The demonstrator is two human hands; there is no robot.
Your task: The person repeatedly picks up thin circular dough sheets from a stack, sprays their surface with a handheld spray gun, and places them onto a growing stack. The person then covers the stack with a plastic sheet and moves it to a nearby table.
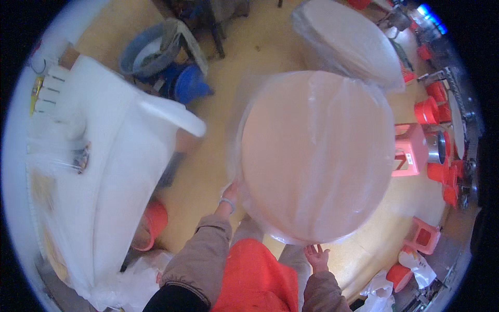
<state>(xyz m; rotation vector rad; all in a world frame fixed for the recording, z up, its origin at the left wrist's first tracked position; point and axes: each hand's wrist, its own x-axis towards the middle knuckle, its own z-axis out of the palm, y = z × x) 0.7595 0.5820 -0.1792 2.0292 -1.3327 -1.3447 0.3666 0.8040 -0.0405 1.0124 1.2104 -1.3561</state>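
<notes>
A round, pinkish tabletop (284, 156) fills the middle of the view, covered by a clear plastic sheet (327, 117). The sheet overhangs its rim at the left and at the near edge. My left hand (232, 192), with a bracelet at the wrist, is at the left rim and grips the sheet there; its fingertips are partly hidden. Just off the near rim, my right hand (317, 256) is palm up with the fingers apart, nothing held in it. Whether its fingertips touch the sheet I cannot tell.
Beyond is a second plastic-covered round table (347, 35). On the left a long white-covered table (117, 163) bears a roll-like white piece (171, 113). A blue-grey tub (142, 50) and a red bucket (156, 222) stand on the floor. Pink stools (415, 150) and red buckets (427, 110) line the right.
</notes>
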